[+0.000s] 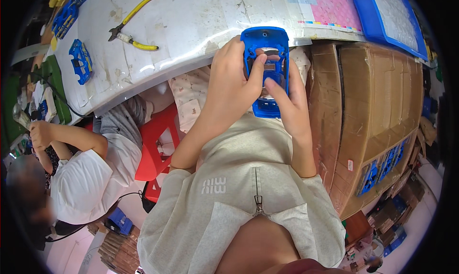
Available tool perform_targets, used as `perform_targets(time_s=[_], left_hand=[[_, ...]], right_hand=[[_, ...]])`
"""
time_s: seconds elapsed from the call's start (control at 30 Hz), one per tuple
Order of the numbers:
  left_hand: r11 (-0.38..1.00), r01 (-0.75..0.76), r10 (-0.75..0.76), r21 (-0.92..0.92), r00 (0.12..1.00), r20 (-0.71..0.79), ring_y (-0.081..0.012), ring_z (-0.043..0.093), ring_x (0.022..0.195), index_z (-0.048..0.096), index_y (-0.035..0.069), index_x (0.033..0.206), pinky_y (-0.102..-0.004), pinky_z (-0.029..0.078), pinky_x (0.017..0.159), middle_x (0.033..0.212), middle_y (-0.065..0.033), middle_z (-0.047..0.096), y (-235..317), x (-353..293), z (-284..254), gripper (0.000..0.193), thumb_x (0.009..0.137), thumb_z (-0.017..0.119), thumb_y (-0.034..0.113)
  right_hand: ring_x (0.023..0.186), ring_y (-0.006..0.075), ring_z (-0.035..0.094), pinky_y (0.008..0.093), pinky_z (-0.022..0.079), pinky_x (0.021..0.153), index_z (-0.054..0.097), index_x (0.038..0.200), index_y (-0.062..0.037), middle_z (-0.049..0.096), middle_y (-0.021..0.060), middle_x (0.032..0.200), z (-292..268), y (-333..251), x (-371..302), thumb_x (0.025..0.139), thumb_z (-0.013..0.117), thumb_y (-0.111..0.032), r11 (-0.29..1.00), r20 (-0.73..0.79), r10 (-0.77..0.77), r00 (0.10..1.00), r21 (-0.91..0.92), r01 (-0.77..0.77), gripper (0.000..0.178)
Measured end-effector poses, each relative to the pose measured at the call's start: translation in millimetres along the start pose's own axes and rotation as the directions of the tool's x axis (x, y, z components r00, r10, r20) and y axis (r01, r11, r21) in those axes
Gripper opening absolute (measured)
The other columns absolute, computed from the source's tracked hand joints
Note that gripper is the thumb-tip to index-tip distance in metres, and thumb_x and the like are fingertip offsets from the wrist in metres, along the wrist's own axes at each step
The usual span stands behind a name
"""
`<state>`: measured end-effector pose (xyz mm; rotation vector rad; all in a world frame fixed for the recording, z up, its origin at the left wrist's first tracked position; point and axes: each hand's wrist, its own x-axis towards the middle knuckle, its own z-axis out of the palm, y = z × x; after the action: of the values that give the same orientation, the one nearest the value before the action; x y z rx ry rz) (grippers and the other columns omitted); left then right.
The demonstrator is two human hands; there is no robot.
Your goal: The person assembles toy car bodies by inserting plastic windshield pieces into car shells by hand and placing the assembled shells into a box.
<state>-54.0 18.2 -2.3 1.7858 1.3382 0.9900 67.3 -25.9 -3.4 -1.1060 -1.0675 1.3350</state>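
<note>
A blue plastic toy car body shell (264, 37) with window openings is held up in front of me, over the table's near edge. My left hand (234, 78) grips its left side, the thumb laid across the opening in the middle. From the right, my right hand (292, 102) holds the lower part, its thumb pressing on the inner blue area and its fingers along the right side. The thumbs partly cover the shell's middle. Cutting pliers (125, 37) with yellow handles lie spread on the white table (184, 27), away from both hands.
Another blue plastic shell (81, 62) lies at the table's left. A blue tray (375, 16) is at the far right. Cardboard boxes (370, 82) stand beside my right arm, with blue parts (382, 166) in one. At left, a co-worker in a white shirt (81, 185) sits near a red stool (155, 145).
</note>
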Motion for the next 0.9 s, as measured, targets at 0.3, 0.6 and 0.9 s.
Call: perform_targets(time_s=[0.3, 0.6, 0.9], left_hand=[[0.989, -0.036, 0.034, -0.140, 0.999, -0.020, -0.0341, 0.051, 0.073, 0.048, -0.004, 0.086, -0.0405, 0.039, 0.065, 0.076, -0.0171, 0.050, 1, -4, 13, 0.012, 0.078, 0.054, 0.002], [0.958, 0.081, -0.069, -0.276, 0.996, 0.053, -0.0288, 0.060, 0.071, 0.041, -0.004, 0.092, -0.0342, 0.045, 0.061, 0.080, -0.0178, 0.059, 6, -4, 13, 0.017, 0.080, 0.052, 0.000], [0.935, 0.111, -0.130, -0.336, 0.991, -0.035, -0.0164, 0.052, 0.059, 0.043, -0.002, 0.092, -0.0281, 0.040, 0.052, 0.075, -0.0110, 0.057, -5, -9, 16, 0.016, 0.081, 0.054, 0.002]], right_hand=[[0.072, 0.0097, 0.056, 0.0254, 0.051, 0.055, 0.048, 0.100, 0.0000, 0.060, 0.0089, 0.087, 1, 1, 9, 0.089, 0.042, -0.006, 0.973, -0.177, 0.012, 0.984, -0.223, -0.052, 0.014], [0.065, 0.0095, 0.055, 0.0249, 0.049, 0.056, 0.047, 0.095, 0.0009, 0.060, 0.0104, 0.084, 1, 1, 8, 0.088, 0.041, -0.005, 0.952, -0.177, -0.039, 0.983, -0.307, -0.017, 0.011], [0.071, 0.0115, 0.055, 0.0257, 0.045, 0.065, 0.047, 0.100, 0.0015, 0.058, 0.0098, 0.080, -8, 8, -2, 0.084, 0.043, 0.000, 0.975, -0.058, 0.013, 0.998, -0.221, -0.025, 0.017]])
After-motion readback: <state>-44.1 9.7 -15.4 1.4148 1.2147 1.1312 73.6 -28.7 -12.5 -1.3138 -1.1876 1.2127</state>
